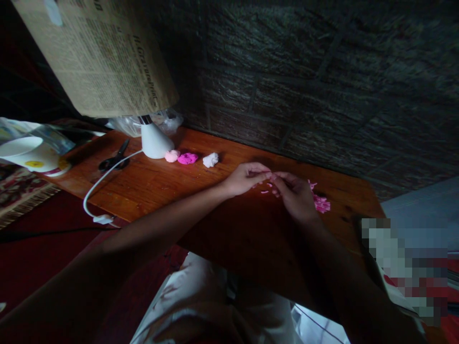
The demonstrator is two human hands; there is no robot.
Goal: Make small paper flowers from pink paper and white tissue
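Note:
Over the wooden table, my left hand (245, 179) and my right hand (296, 196) meet fingertip to fingertip. Both are closed in a pinch, and whatever sits between the fingers is too small and dark to make out. Small pink strips (264, 192) lie on the wood just below the fingertips. Partly hidden behind my right hand is a heap of pink pieces (322, 204). To the left of my hands stand three soft lumps in a row: a white one (210, 160), a magenta one (188, 158) and a pale pink one (172, 155).
A lamp with a white base (155, 141) and newsprint shade (107, 57) stands at the back left, its white cord (93, 188) crossing the table. Black scissors (115, 160) lie beside it. A paper cup (34, 155) is at the left edge. A stone-patterned wall (287, 81) rises behind.

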